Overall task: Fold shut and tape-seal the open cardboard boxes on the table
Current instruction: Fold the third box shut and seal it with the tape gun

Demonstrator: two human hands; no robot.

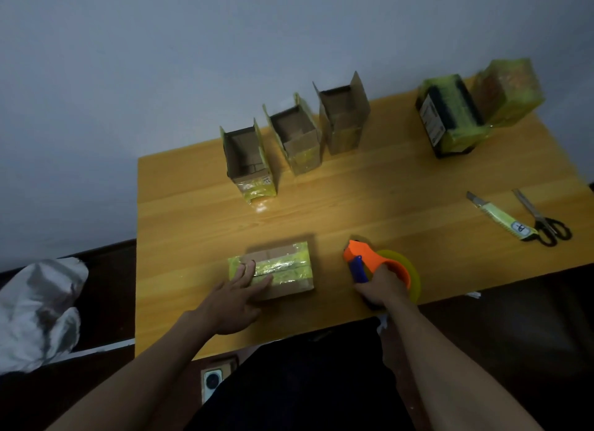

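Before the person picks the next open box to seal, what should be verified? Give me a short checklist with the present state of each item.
1. Flaps of the near cardboard box folded shut: ok.
2. Yellow-green tape covers its top seam: ok; the ends, cannot tell.
3. Left hand steadies it, fingers flat on top: ok.
4. Right hand holds the orange tape dispenser: ok.
5. Three open cardboard boxes at the back of the wooden table sealed: not ok.
6. Tape end free on dispenser: cannot tell.
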